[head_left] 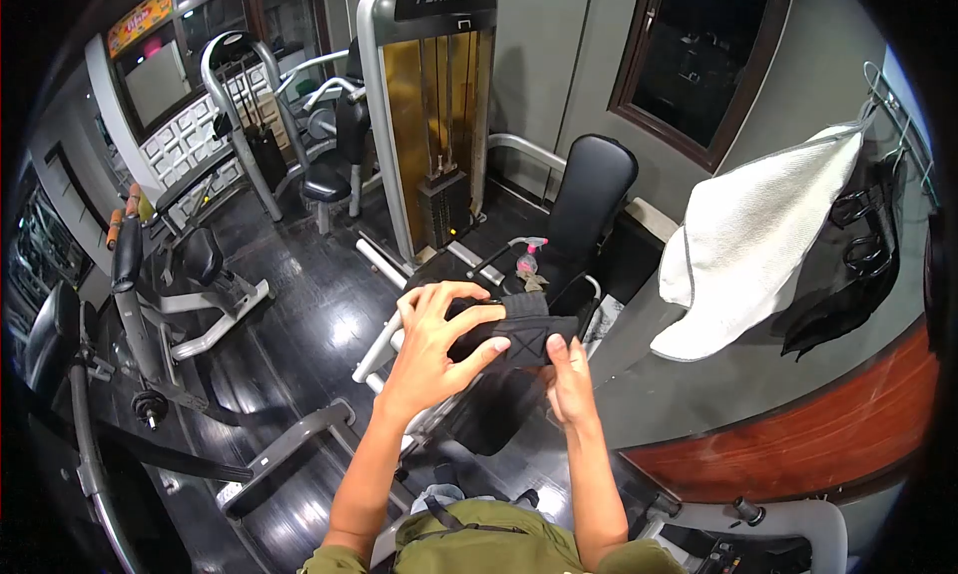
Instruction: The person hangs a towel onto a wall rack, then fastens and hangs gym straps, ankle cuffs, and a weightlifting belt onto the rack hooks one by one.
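Head view: from where I stand, both hands are up in the middle of the room, clamped on one black strap (526, 350). The left hand (439, 344) has its thumb and fingers closed on the strap's left part; the right hand (571, 386) pinches its right end, thumb on top, other fingers mostly hidden. A stitched cross shows between the two thumbs. Beyond the strap, a pink-topped bottle (527, 262) sits on a black seat, below an upright backrest (599, 185). Farther off stands the PLAMAX machine (432, 125). On the right, a white towel (763, 245) hangs near the wall, left of some black gear (863, 275). More machines fill the left.
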Action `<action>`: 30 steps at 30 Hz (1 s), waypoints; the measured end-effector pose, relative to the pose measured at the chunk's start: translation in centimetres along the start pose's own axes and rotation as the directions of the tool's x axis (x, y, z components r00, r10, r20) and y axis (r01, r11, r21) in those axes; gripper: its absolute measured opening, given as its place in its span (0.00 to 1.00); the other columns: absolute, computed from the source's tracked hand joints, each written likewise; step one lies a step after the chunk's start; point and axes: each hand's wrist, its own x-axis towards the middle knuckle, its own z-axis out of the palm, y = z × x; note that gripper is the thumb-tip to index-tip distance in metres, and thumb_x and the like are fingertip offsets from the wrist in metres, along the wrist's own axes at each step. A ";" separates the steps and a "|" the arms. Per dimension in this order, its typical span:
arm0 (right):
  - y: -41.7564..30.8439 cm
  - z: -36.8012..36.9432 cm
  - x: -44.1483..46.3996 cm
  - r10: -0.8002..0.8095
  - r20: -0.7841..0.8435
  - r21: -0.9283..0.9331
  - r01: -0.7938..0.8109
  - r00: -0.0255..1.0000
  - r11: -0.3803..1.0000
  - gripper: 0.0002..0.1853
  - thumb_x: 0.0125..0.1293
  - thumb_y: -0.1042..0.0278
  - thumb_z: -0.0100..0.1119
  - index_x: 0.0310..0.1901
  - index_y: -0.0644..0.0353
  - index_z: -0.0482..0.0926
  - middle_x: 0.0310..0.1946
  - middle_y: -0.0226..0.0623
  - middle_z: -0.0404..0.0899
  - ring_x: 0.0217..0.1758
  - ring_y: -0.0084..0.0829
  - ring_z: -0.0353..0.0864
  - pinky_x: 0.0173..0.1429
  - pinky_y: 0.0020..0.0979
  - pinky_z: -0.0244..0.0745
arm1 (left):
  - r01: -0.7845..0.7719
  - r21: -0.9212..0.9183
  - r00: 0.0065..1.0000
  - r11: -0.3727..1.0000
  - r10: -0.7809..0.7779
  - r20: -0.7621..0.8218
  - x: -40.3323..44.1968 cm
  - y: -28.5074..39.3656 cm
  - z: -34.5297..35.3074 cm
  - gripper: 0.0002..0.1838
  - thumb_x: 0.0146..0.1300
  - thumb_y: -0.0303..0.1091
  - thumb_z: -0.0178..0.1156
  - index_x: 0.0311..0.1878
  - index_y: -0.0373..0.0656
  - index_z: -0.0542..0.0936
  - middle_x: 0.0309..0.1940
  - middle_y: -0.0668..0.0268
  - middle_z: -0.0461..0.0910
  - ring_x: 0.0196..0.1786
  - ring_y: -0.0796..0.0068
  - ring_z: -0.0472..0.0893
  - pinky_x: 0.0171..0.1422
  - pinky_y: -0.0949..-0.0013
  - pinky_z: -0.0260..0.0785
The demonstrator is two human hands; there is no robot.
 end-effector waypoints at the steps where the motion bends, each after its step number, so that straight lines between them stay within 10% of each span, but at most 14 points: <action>1: -0.9 0.0 -0.2 0.022 -0.033 0.032 -0.021 0.999 0.999 0.22 0.77 0.53 0.59 0.59 0.63 0.76 0.52 0.35 0.82 0.54 0.26 0.82 0.56 0.31 0.80 | -0.031 -0.041 0.999 0.999 0.032 0.008 0.2 0.5 -0.2 0.17 0.58 0.48 0.72 0.47 0.53 0.88 0.54 0.68 0.79 0.57 0.64 0.74 0.66 0.55 0.54; 6: -4.1 -1.7 -0.2 -0.122 -0.016 0.040 0.123 0.992 0.992 0.23 0.70 0.53 0.68 0.54 0.64 0.79 0.49 0.33 0.83 0.50 0.23 0.81 0.54 0.26 0.77 | 0.069 -0.284 0.989 0.956 -0.028 0.146 -0.1 2.9 -0.7 0.22 0.58 0.44 0.74 0.55 0.50 0.86 0.51 0.64 0.78 0.37 0.68 0.81 0.44 0.65 0.72; 11: -7.2 -3.5 -1.1 -0.211 -0.160 0.115 0.231 0.964 0.966 0.20 0.66 0.59 0.73 0.51 0.63 0.80 0.46 0.30 0.83 0.47 0.21 0.82 0.52 0.25 0.78 | 0.302 -0.372 0.860 0.878 -0.082 0.504 -0.3 5.6 -0.2 0.40 0.58 0.37 0.75 0.75 0.51 0.72 0.51 0.64 0.80 0.47 0.73 0.78 0.51 0.67 0.72; 16: -9.9 -6.0 -3.7 -0.268 -0.267 0.011 0.280 0.926 0.960 0.19 0.68 0.56 0.71 0.49 0.61 0.79 0.44 0.29 0.83 0.47 0.20 0.80 0.53 0.26 0.75 | 0.470 -0.594 0.700 0.652 0.135 0.702 -2.0 6.5 4.6 0.54 0.64 0.37 0.72 0.83 0.41 0.45 0.84 0.58 0.45 0.84 0.60 0.49 0.81 0.49 0.54; 18: -11.3 -7.1 -4.7 -0.287 -0.213 -0.108 0.269 0.934 0.957 0.18 0.71 0.54 0.68 0.48 0.60 0.78 0.42 0.26 0.79 0.47 0.18 0.75 0.56 0.25 0.70 | 0.253 -0.667 0.790 0.701 0.248 0.560 -2.8 7.2 7.3 0.56 0.64 0.44 0.72 0.84 0.52 0.43 0.65 0.48 0.75 0.48 0.68 0.79 0.41 0.70 0.68; 22: -15.6 -8.5 -7.5 -0.266 -0.033 -0.360 0.237 0.963 0.902 0.17 0.76 0.53 0.60 0.48 0.61 0.76 0.42 0.25 0.73 0.48 0.17 0.70 0.59 0.23 0.65 | 0.632 -0.570 0.565 0.525 0.191 0.803 -1.9 10.0 8.0 0.52 0.63 0.40 0.73 0.83 0.51 0.50 0.59 0.58 0.75 0.35 0.77 0.77 0.44 0.69 0.74; 24: -18.0 -9.2 -9.2 -0.155 0.072 -0.488 0.170 0.985 0.856 0.14 0.75 0.61 0.62 0.51 0.63 0.77 0.46 0.29 0.76 0.51 0.20 0.73 0.60 0.26 0.68 | 0.518 -0.686 0.719 0.512 0.174 0.673 -1.6 10.7 9.8 0.50 0.61 0.37 0.75 0.80 0.48 0.55 0.61 0.60 0.74 0.42 0.75 0.79 0.49 0.66 0.76; 26: -19.8 -9.7 -10.1 -0.102 0.204 -0.637 0.211 0.974 0.741 0.12 0.71 0.64 0.67 0.48 0.63 0.80 0.45 0.31 0.80 0.51 0.21 0.76 0.58 0.28 0.71 | 0.266 -0.765 0.872 0.586 0.191 0.450 -0.9 12.4 10.5 0.46 0.58 0.39 0.76 0.77 0.44 0.62 0.65 0.56 0.70 0.69 0.66 0.69 0.72 0.61 0.65; 30: -24.5 -9.5 -11.9 0.006 0.252 -0.846 0.217 0.968 0.487 0.14 0.64 0.63 0.72 0.45 0.61 0.83 0.33 0.40 0.85 0.32 0.30 0.80 0.42 0.31 0.74 | -0.136 -0.713 0.834 0.688 0.468 0.293 1.0 16.3 11.7 0.33 0.54 0.45 0.78 0.60 0.40 0.80 0.69 0.56 0.70 0.77 0.51 0.62 0.80 0.52 0.54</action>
